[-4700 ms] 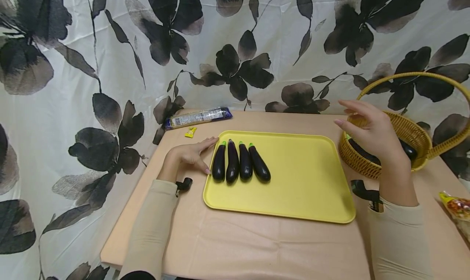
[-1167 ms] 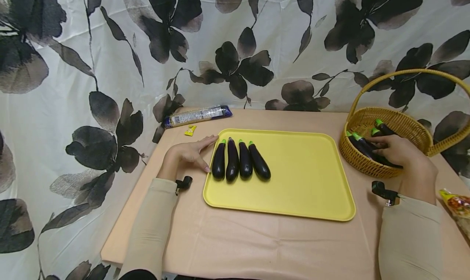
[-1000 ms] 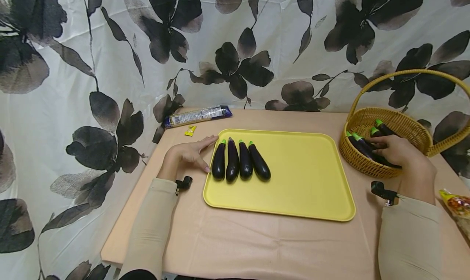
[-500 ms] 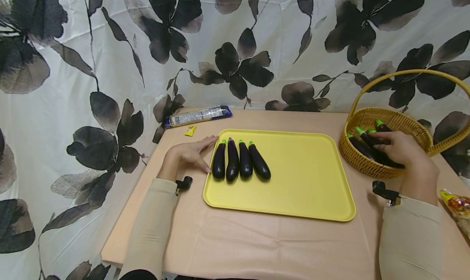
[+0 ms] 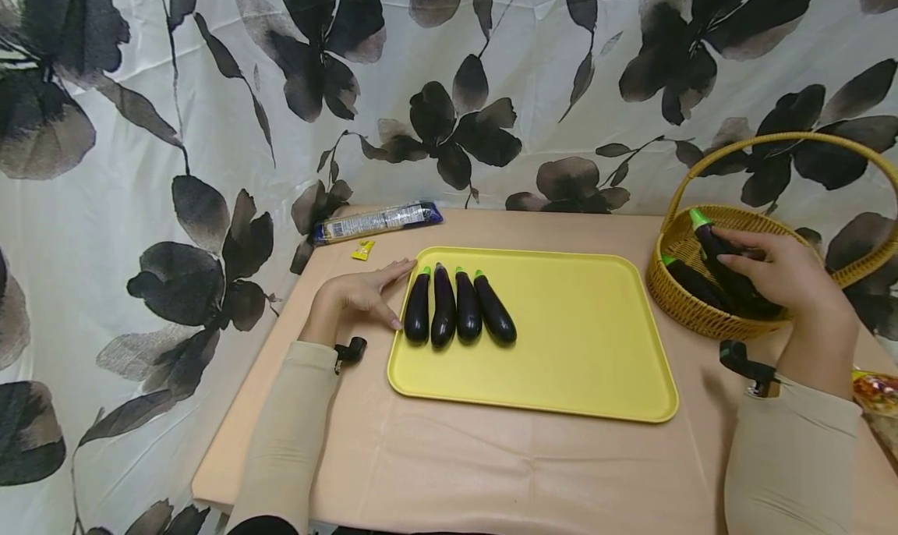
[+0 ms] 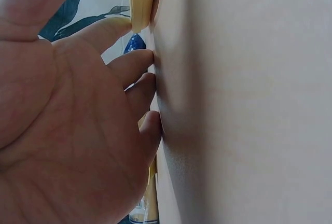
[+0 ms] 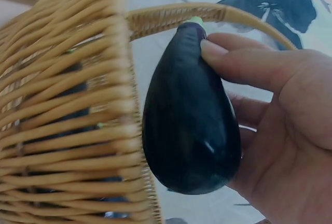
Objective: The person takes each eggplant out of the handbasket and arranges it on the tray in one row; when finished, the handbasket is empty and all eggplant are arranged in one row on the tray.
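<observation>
My right hand [image 5: 796, 274] pinches an eggplant [image 5: 719, 250] near its green stem end, thumb on one side and fingers on the other. In the right wrist view this eggplant [image 7: 189, 115] hangs just above the rim of the wicker basket [image 7: 67, 146]. Another dark eggplant [image 5: 694, 284] lies inside the basket below; others are partly hidden. My left hand [image 5: 354, 297], fingers extended, rests against the left edge of the yellow tray [image 5: 582, 340]. Several eggplants [image 5: 443, 309] lie side by side at the tray's left, stems pointing away from me.
The basket's tall handle [image 5: 786, 139] arches above it at the right. A blue snack packet [image 5: 379, 223] and a small yellow wrapper [image 5: 363, 249] lie behind the left hand. A colourful packet [image 5: 877, 398] sits at the right edge. A floral curtain [image 5: 449, 90] hangs behind.
My right hand went down into the basket, gripped an eggplant among those there, and has raised it to the basket's rim. The left hand and the tray's row stay put.
</observation>
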### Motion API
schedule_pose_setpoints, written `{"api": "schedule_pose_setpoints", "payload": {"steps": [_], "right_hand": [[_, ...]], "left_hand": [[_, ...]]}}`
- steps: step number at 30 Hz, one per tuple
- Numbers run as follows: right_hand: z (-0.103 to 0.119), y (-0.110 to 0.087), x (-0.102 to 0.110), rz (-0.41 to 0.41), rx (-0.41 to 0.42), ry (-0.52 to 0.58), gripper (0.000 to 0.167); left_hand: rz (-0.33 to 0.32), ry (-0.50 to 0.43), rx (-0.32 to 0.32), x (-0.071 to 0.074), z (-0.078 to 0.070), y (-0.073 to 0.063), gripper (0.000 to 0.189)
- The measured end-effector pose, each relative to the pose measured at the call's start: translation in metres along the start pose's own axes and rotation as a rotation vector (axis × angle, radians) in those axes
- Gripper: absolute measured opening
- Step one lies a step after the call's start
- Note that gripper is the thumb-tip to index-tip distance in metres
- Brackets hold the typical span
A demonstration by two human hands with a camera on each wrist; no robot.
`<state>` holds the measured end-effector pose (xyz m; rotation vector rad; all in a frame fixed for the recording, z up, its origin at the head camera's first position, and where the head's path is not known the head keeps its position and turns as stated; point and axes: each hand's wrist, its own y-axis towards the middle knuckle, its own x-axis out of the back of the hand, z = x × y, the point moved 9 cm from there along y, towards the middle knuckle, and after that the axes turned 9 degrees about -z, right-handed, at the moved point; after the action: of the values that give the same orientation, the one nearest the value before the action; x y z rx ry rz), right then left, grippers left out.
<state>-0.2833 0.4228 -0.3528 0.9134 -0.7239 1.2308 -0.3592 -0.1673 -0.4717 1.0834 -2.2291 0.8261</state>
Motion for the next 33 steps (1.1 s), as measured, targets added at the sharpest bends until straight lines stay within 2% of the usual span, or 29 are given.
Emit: {"api": "schedule_pose_setpoints", "payload": {"steps": [8,12,17,24,33], "right_hand": [[0.03,-0.005,0.01,-0.023,0.117,0.035,0.051],[0.048,-0.007,0.01,-0.015,0.178,0.102,0.052],[0.066,-0.007,0.008,-0.013,0.217,0.189,0.05],[0.096,-0.001,-0.011,0.028,0.264,0.292,0.05],[0.127,0.004,-0.039,0.071,0.29,0.345,0.049]], "left_hand": [[-0.009,0.007,-0.012,0.0,0.0,0.001,0.139],[-0.009,0.012,-0.01,0.0,0.0,0.002,0.139],[-0.006,0.014,-0.003,-0.001,0.0,0.003,0.138],[-0.006,-0.001,0.0,0.0,-0.002,0.001,0.139],[-0.006,0.022,-0.008,-0.001,-0.002,0.002,0.14]]}}
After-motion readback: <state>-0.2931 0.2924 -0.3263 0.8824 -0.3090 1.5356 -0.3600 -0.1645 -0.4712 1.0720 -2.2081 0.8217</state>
